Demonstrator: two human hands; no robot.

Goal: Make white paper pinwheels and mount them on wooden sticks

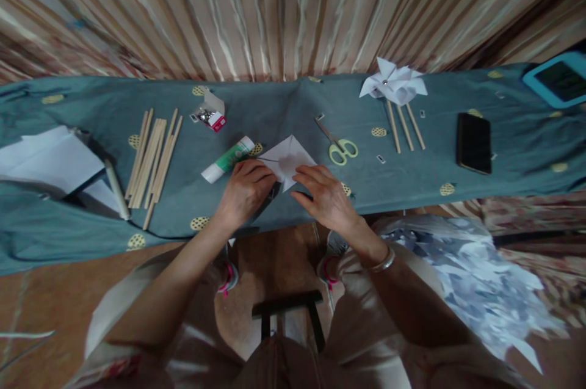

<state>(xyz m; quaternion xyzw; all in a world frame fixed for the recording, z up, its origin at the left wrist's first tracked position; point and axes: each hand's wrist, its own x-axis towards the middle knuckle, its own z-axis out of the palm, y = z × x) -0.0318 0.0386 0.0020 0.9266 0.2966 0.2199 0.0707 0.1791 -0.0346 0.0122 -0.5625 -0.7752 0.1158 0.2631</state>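
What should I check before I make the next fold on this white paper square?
1. Both hands on the paper: ok, left hand and right hand press the paper square.
2. Paper flat on the cloth: ok.
3. Cuts reaching the right length: cannot tell.
4. Glue stick within reach: ok, beside the left hand.
5. Scissors within reach: ok, just right of the paper.
6. Sticks ready: ok, bundle of sticks lies to the left.

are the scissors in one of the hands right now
No, the scissors lie on the cloth beside the white paper, which both the left hand and right hand press.
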